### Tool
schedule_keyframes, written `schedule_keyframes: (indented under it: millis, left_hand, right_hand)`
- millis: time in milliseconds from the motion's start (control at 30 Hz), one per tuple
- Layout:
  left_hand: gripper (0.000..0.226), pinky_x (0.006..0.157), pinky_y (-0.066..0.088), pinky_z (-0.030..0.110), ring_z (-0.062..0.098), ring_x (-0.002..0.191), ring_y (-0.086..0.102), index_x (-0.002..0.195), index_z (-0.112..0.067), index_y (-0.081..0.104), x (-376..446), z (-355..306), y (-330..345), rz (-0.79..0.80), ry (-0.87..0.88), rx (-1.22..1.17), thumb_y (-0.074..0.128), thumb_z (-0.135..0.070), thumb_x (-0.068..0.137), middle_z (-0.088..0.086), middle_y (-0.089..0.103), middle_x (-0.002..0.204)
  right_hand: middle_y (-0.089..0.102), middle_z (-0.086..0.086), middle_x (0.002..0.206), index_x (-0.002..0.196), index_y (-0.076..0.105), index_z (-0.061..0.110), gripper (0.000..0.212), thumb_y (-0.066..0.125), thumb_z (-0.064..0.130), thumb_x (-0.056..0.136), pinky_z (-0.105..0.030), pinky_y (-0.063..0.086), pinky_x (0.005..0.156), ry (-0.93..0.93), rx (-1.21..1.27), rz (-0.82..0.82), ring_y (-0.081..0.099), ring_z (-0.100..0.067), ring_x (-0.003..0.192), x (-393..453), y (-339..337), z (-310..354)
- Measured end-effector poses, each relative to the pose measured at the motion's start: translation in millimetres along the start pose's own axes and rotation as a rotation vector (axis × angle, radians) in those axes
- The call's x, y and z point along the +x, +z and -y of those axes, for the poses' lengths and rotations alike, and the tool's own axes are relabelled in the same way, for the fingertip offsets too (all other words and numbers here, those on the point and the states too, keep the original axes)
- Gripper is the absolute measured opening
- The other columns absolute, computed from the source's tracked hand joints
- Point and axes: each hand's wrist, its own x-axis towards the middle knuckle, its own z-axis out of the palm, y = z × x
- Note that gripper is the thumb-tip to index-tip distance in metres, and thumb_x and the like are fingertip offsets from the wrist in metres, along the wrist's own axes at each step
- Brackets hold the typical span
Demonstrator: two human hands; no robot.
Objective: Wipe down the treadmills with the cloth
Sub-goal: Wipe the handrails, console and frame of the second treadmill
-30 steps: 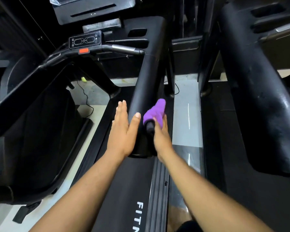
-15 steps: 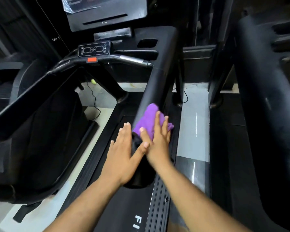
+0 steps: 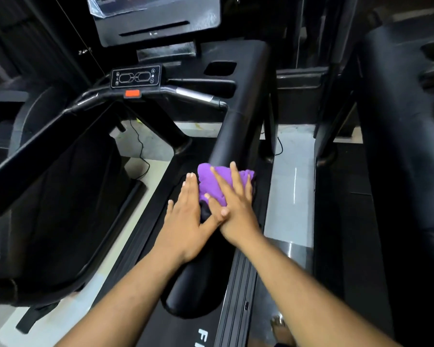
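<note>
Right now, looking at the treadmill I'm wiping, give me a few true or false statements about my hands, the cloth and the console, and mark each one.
1. The purple cloth lies under the right hand on the black handrail. True.
2. The left hand holds the cloth. False: it rests flat beside the rail, fingers straight.
3. The red button sits below the control panel. True.
4. The cloth is draped over the console screen. False: it is on the handrail.
</note>
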Motion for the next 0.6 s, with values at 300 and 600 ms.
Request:
schedule_keyframes:
  millis: [300, 600]
  left_hand:
    - [0.132, 0.127, 0.005, 0.053, 0.009, 0.156, -0.012, 0.162, -0.021, -0.010, -1, -2, 2, 0.008, 0.009, 0.126, 0.005, -0.104, 0.061, -0.005, -0.015, 0.170]
    - [0.133, 0.127, 0.009, 0.050, 0.008, 0.155, -0.013, 0.162, -0.020, -0.008, 0, 1, 5, 0.007, 0.023, 0.094, 0.008, -0.105, 0.061, -0.004, -0.013, 0.170]
  right_hand:
    - [0.010, 0.010, 0.171, 0.158, 0.032, 0.041, 0.062, 0.055, 0.048, 0.101, -0.034, 0.012, 0.127, 0.259, 0.491, -0.191, 0.013, -0.011, 0.156, 89, -20, -45]
    - [0.023, 0.013, 0.167, 0.161, 0.027, 0.032, 0.084, 0.044, 0.068, 0.086, -0.031, 0.016, 0.127, 0.352, 0.637, -0.262, 0.019, -0.005, 0.154, -10, 23, -33]
